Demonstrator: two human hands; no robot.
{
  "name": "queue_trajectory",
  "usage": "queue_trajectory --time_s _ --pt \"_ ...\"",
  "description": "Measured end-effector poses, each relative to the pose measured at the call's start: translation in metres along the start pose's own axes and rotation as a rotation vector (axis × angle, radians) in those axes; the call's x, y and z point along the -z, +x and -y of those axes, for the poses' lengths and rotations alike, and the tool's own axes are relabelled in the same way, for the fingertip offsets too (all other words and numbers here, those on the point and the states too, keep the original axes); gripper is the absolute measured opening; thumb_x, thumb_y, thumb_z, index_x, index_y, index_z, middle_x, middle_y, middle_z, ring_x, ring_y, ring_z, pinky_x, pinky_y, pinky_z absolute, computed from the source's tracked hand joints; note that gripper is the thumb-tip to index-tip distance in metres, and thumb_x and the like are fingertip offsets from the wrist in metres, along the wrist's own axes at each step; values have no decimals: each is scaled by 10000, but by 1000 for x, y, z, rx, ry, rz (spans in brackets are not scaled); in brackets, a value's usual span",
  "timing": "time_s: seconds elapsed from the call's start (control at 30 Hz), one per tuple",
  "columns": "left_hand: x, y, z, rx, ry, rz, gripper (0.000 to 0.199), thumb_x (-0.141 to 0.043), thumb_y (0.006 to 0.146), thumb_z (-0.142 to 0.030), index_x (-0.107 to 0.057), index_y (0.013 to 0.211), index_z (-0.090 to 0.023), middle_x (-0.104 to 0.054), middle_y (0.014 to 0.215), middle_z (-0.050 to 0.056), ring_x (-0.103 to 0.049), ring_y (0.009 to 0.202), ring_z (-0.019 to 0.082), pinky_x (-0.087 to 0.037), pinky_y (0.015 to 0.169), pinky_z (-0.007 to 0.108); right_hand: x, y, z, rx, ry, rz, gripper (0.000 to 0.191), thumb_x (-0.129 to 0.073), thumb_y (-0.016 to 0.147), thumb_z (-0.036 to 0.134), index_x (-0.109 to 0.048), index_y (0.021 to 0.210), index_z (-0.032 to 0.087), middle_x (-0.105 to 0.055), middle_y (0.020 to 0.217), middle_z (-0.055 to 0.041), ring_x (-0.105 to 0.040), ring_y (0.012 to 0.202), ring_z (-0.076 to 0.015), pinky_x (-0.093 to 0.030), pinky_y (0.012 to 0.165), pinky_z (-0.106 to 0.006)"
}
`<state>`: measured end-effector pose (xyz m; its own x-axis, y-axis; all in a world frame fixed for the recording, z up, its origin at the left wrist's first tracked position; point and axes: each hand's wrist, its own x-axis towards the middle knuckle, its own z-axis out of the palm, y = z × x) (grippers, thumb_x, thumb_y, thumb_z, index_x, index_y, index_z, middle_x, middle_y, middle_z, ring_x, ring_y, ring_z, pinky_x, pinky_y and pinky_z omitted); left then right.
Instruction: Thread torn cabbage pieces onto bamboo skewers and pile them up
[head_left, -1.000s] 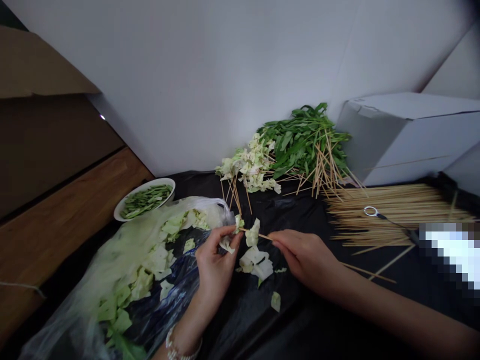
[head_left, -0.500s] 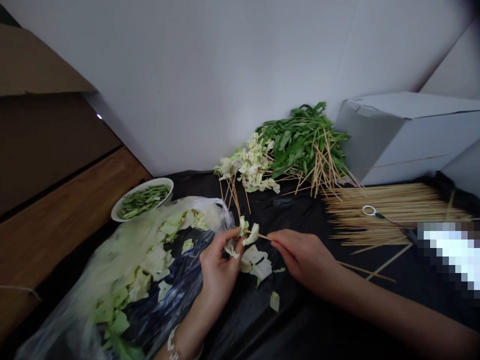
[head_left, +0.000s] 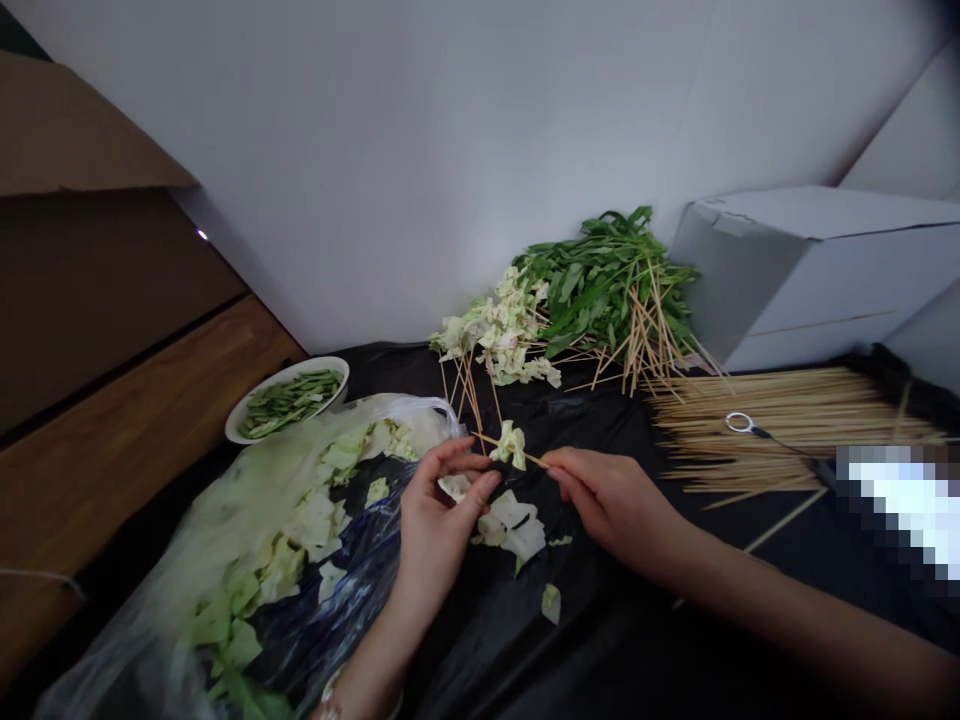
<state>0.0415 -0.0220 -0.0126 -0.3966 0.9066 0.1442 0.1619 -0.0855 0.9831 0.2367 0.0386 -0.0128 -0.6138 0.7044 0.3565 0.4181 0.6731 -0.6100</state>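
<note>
My right hand pinches a bamboo skewer near one end. Bunched cabbage pieces are threaded on the skewer, and its bare tip sticks out to the left. Just left of them is my left hand, thumb and fingertips off the threaded pieces. Its curled fingers keep another cabbage piece against the palm, partly hidden by the thumb. Below the hands, loose cabbage leaves lie on a black plastic sheet, with a small scrap closer to me.
At left, a clear plastic bag spills cabbage leaves beside a white bowl of cut green pods. Finished-looking cabbage skewers and leafy green skewers pile against the wall. Bare skewers lie right, before a white box.
The cabbage has bunched together further along the skewer, leaving its tip bare on the left. My left fingers have loosened from it. My right hand has shifted slightly right.
</note>
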Motion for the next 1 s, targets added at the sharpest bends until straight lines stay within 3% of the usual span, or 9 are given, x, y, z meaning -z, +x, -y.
queue_trajectory --time_s 0.17,0.3,0.4,0.5,0.63,0.73,0.83,1.0 --pt "0 2 -10 360 -496 179 567 -706 590 -53 -636 1133 -202 -696 1079 51 -671 1019 198 -520 950 329 1 1 0 8 -8 -17 266 -377 985 236 -639 996 191 -688 843 -28 -625 731 -145 -448 681 -267" --pt "4 4 -8 481 -668 288 685 -504 430 45 -679 1041 -211 -712 1079 39 -655 1093 235 -483 1036 381 0 0 -1 3 -16 -20 271 -385 991 253 -648 971 190 -692 859 -31 -641 766 -156 -462 720 -285" --pt "5 6 -4 491 -670 302 656 -509 450 57 -688 1018 -220 -725 1020 25 -652 1112 242 -470 1060 405 0 0 -2 10 -21 -18 278 -384 991 257 -653 972 190 -696 854 -35 -644 760 -157 -469 713 -282" --pt "4 6 0 479 -649 274 494 -634 579 24 -692 1010 -211 -735 1006 30 -678 1067 214 -485 1046 362 0 0 -2 21 -14 -14 273 -385 992 249 -653 980 198 -701 873 -35 -649 779 -153 -474 727 -275" --pt "2 5 0 488 -604 241 272 -744 730 -128 -694 994 -172 -751 1004 54 -719 936 159 -561 905 256 1 0 -2 30 -17 -21 258 -400 989 247 -654 1005 204 -705 866 -29 -653 776 -150 -483 720 -269" --pt "0 4 -1 483 -526 215 324 -794 724 -208 -656 1015 -166 -764 945 59 -739 839 160 -595 757 226 2 0 0 60 -20 -74 248 -408 985 238 -652 1009 205 -714 880 -27 -659 763 -144 -491 712 -262" --pt "0 5 0 405 -463 126 365 -828 695 -256 -602 970 -177 -767 848 34 -744 778 160 -597 703 228 2 -1 1 104 -21 -148 246 -407 987 232 -646 1034 198 -725 923 -37 -673 790 -140 -498 729 -256" --pt "3 10 6 279 -394 -8 337 -842 667 -284 -594 860 -164 -754 792 0 -735 762 138 -584 708 212 -2 -4 -1 126 -110 -67 269 -392 987 208 -646 1072 187 -727 978 -61 -682 880 -165 -510 798 -279"
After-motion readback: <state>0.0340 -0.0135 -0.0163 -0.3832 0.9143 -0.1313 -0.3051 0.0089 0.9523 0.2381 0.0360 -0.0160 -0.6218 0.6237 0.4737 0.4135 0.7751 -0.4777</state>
